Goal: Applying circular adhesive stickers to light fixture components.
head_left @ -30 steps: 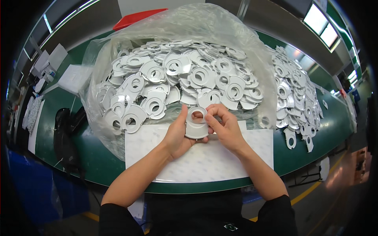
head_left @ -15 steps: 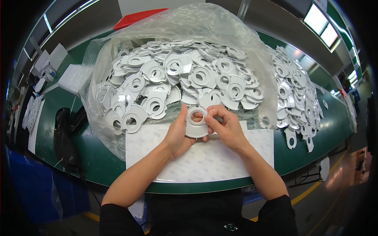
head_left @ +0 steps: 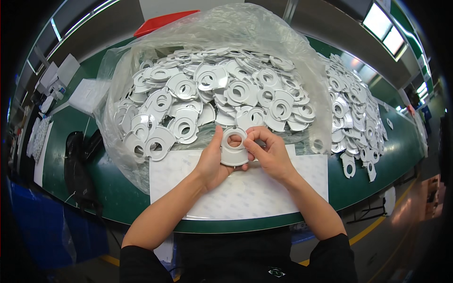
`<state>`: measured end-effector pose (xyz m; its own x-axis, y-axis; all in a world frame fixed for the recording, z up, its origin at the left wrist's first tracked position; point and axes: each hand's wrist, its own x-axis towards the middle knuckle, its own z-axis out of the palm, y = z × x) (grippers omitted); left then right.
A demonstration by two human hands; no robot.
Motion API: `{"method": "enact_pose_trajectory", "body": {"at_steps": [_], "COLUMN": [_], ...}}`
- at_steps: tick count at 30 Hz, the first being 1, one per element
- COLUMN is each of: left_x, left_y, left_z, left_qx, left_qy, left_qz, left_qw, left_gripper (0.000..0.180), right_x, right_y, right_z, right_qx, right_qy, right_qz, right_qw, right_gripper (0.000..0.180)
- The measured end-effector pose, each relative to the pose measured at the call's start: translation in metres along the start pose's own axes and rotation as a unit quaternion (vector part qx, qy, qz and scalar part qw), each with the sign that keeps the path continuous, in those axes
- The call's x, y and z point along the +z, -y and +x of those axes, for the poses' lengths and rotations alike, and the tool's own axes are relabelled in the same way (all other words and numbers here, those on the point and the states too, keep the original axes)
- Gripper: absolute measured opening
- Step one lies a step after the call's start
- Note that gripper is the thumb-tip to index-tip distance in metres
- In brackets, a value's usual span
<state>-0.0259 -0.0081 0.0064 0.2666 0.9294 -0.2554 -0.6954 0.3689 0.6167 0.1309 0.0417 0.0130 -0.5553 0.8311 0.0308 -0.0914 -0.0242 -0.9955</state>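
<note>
Scanning left to right: black bag-like object (head_left: 78, 165) at the left edge of the green table (head_left: 113, 188), beside the clear plastic bag (head_left: 141, 52) heaped with flat white plastic ring-shaped parts (head_left: 207, 94). Left hand (head_left: 212, 162) pinches the left rim of one white ring-shaped part with a centre hole (head_left: 234, 146), thumb on its front face, fingers behind. Part sits upright-ish, above the white adhesive sheet (head_left: 245, 193), just in front of the bag's mouth. Right hand (head_left: 269, 155) closed on the part's right side, fingertips (head_left: 250, 144) on the ring around the hole. Further right, loose pile of the same white parts (head_left: 354, 118) on the table, outside the bag.
</note>
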Motion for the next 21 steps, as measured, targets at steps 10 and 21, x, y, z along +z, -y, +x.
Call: {"method": "enact_pose_trajectory", "body": {"at_steps": [10,21], "left_x": [0.0021,0.0054], "left_y": [-0.0002,0.0004], "left_z": [-0.0005,-0.0002], "left_qx": [-0.001,-0.004], "left_qy": [-0.009,-0.045], "left_qz": [-0.001,-0.016], "left_qw": [1.0,0.999], "left_gripper": [0.064,0.061], "right_x": [0.0027,0.0068], "right_y": [-0.0027,0.0028], "right_z": [-0.0008,-0.0034], "right_qx": [-0.024,-0.067], "right_qy": [-0.017,-0.047], "right_qz": [-0.03,-0.113], "right_qw": [0.999,0.99], "right_gripper": [0.01,0.007]}}
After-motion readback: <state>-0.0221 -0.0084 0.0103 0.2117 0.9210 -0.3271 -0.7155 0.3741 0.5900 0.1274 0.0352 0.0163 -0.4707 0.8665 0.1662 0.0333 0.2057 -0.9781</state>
